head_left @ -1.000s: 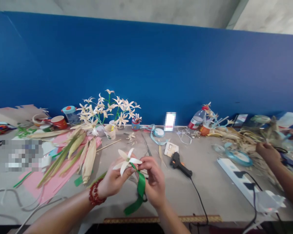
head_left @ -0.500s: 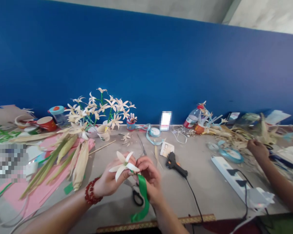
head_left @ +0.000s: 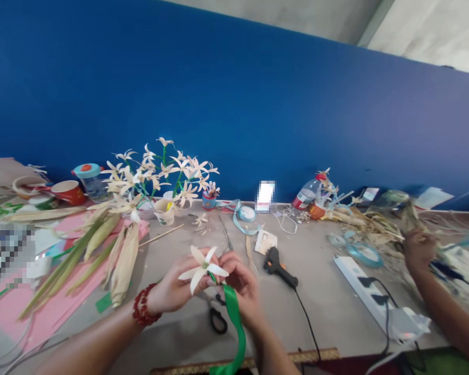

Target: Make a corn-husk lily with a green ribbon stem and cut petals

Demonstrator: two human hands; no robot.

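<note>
My left hand [head_left: 172,289], with a red bead bracelet on the wrist, is closed round the base of a cream paper-like flower [head_left: 203,266] held just above the table. My right hand [head_left: 244,286] pinches a green ribbon [head_left: 234,323] right below the flower; the ribbon hangs down past the table's front edge. Black-handled scissors [head_left: 218,316] lie on the table under my hands.
A black glue gun [head_left: 277,263] with its cord lies right of my hands. Dried corn husks [head_left: 119,260] on pink paper lie to the left, and a bunch of finished flowers [head_left: 160,174] stands behind. A white power strip [head_left: 371,299] and another person's hand [head_left: 418,250] are at right.
The view has shifted and tilted a little. My hands have stayed together on the flower, and the green ribbon now hangs longer and straighter. The other person's hand has moved slightly further back.
</note>
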